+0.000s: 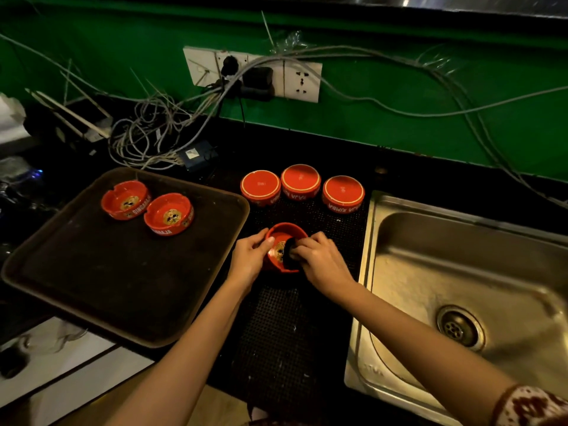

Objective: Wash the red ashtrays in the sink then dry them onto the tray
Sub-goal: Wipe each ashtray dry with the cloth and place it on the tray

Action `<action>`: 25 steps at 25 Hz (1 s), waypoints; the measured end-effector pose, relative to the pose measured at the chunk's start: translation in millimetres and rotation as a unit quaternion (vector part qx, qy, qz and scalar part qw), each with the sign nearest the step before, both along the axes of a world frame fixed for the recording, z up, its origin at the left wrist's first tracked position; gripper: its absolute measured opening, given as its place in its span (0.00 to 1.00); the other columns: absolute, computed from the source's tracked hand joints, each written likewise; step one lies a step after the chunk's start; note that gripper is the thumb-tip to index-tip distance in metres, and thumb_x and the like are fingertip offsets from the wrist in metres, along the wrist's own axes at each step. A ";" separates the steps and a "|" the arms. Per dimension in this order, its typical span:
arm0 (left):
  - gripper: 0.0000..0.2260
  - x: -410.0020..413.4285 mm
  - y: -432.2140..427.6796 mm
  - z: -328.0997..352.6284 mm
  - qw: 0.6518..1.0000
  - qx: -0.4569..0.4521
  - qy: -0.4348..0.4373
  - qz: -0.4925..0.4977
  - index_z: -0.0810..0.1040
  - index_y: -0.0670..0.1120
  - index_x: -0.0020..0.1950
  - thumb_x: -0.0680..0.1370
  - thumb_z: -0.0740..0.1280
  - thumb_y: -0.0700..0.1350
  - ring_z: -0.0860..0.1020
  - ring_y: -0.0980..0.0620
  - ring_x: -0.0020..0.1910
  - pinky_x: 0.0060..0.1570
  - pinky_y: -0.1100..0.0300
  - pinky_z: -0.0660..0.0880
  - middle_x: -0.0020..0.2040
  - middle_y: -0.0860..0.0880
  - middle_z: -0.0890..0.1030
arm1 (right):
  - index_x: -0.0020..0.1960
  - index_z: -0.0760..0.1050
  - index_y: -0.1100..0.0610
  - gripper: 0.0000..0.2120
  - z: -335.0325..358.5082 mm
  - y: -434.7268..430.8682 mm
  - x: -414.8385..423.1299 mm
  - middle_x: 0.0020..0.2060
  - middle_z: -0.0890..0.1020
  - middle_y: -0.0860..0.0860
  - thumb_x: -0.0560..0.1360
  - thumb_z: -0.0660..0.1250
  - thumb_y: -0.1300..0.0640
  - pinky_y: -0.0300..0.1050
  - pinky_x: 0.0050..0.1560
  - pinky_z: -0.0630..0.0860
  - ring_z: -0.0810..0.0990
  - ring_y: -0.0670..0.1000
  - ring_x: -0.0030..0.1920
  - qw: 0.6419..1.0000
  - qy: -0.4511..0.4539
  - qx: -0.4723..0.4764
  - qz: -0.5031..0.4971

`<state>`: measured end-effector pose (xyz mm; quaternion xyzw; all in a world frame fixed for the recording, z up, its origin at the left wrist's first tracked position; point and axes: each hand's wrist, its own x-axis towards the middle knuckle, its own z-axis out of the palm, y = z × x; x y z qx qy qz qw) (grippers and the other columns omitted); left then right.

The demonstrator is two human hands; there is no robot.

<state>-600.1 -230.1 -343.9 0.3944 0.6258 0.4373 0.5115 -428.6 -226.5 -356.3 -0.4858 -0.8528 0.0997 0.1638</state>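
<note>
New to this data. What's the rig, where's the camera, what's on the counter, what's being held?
No machine here: one wide-angle camera worn on a person's head looks down at their bare hands. The left hand grips a red ashtray on or just over a black mat. The right hand presses what looks like a dark cloth inside it. Three more ashtrays sit upside down on the mat behind. Two upright ashtrays stand on the brown tray to the left. A steel sink is on the right.
</note>
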 end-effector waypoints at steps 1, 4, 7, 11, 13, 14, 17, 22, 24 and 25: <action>0.19 -1.2 -1.8 -1.2 1.000 0.006 0.006 -0.004 0.75 0.40 0.66 0.76 0.68 0.44 0.78 0.46 0.60 0.65 0.47 0.72 0.62 0.40 0.79 | 0.51 0.82 0.53 0.08 2.0 5.1 -4.3 0.48 0.83 0.47 0.74 0.67 0.57 0.52 0.46 0.74 0.74 0.55 0.48 1.000 0.016 0.000 -0.021; 0.14 0.7 -8.3 -3.6 0.999 0.029 0.018 -0.009 0.78 0.40 0.62 0.77 0.66 0.41 0.79 0.47 0.58 0.63 0.49 0.73 0.56 0.42 0.82 | 0.54 0.82 0.51 0.10 13.9 9.0 -23.9 0.52 0.83 0.47 0.76 0.65 0.56 0.51 0.51 0.71 0.72 0.55 0.50 0.994 0.085 -0.029 -0.065; 0.16 3.5 -10.0 -5.6 0.998 0.040 0.040 0.023 0.75 0.41 0.66 0.78 0.65 0.40 0.76 0.51 0.63 0.67 0.53 0.70 0.62 0.44 0.79 | 0.58 0.80 0.47 0.13 19.0 -2.1 -31.1 0.62 0.77 0.44 0.76 0.63 0.56 0.48 0.53 0.61 0.70 0.52 0.60 0.996 0.038 -0.074 -0.016; 0.17 7.0 -12.4 -3.1 0.998 0.027 0.040 0.045 0.74 0.42 0.67 0.78 0.65 0.42 0.75 0.53 0.63 0.67 0.54 0.69 0.64 0.46 0.77 | 0.57 0.80 0.47 0.14 24.3 -2.5 -12.3 0.56 0.75 0.46 0.75 0.63 0.59 0.46 0.51 0.60 0.69 0.52 0.58 0.995 -0.026 -0.082 0.052; 0.17 8.1 -13.0 0.0 0.997 0.026 0.062 0.037 0.74 0.43 0.67 0.78 0.65 0.43 0.75 0.53 0.63 0.66 0.54 0.70 0.63 0.47 0.78 | 0.56 0.80 0.50 0.15 25.7 5.7 -4.8 0.53 0.74 0.49 0.72 0.64 0.61 0.46 0.49 0.61 0.68 0.55 0.55 0.994 -0.065 -0.050 0.068; 0.17 8.7 -13.2 -0.6 0.996 0.024 0.075 0.035 0.74 0.44 0.67 0.78 0.65 0.44 0.75 0.53 0.63 0.66 0.53 0.71 0.63 0.47 0.78 | 0.55 0.80 0.51 0.15 26.1 8.6 -2.7 0.53 0.74 0.50 0.71 0.65 0.61 0.48 0.49 0.62 0.69 0.56 0.55 0.994 -0.081 -0.027 0.073; 0.19 11.8 -17.0 -2.1 0.994 0.014 0.087 0.058 0.76 0.44 0.66 0.76 0.66 0.48 0.77 0.52 0.61 0.65 0.49 0.71 0.62 0.46 0.79 | 0.53 0.78 0.55 0.14 15.7 8.9 -2.0 0.53 0.75 0.55 0.68 0.68 0.63 0.54 0.47 0.73 0.71 0.60 0.52 0.998 -0.049 0.029 0.020; 0.16 -7.4 -41.0 2.7 0.994 -0.018 0.027 0.108 0.78 0.46 0.63 0.76 0.66 0.48 0.81 0.48 0.55 0.58 0.44 0.76 0.55 0.46 0.82 | 0.55 0.76 0.58 0.13 23.4 15.9 13.6 0.49 0.75 0.56 0.71 0.70 0.64 0.41 0.48 0.67 0.74 0.57 0.52 0.958 0.229 -0.065 -0.162; 0.14 -17.9 -45.9 11.7 0.993 -0.007 -0.014 0.120 0.78 0.45 0.63 0.77 0.66 0.45 0.80 0.47 0.55 0.58 0.44 0.76 0.56 0.45 0.82 | 0.55 0.75 0.58 0.12 38.7 15.5 1.6 0.47 0.76 0.53 0.73 0.70 0.58 0.41 0.45 0.67 0.75 0.52 0.49 0.943 0.252 -0.152 -0.156; 0.14 -22.8 -46.3 17.1 0.991 -0.003 -0.031 0.128 0.77 0.44 0.63 0.78 0.66 0.43 0.81 0.46 0.55 0.57 0.45 0.77 0.55 0.44 0.82 | 0.54 0.74 0.58 0.13 47.1 13.4 -8.6 0.46 0.76 0.52 0.72 0.71 0.55 0.42 0.44 0.68 0.74 0.50 0.47 0.931 0.258 -0.207 -0.153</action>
